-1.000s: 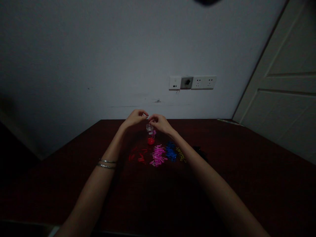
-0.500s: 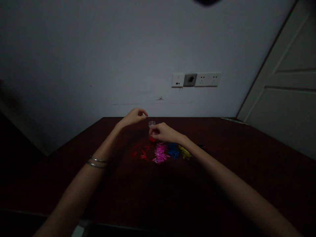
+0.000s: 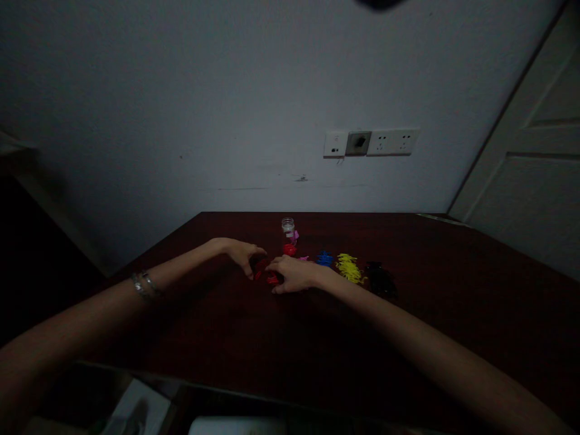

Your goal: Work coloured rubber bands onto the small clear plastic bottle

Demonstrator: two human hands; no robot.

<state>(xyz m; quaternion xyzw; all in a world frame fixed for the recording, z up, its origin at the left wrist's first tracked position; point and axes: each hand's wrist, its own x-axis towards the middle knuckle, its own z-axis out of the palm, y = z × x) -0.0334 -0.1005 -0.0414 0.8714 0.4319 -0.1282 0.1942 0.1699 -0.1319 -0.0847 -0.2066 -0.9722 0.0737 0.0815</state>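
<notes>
Both half-open with nothing clearly held, the left hand and right hand flank the red pieces, right nearer, jar beyond, toward the back edge of the table.

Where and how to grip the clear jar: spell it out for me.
Grip the clear jar around its upper wall, just below the rim, probably from the left; it stands upright, and a pink item shows at its right.
</notes>
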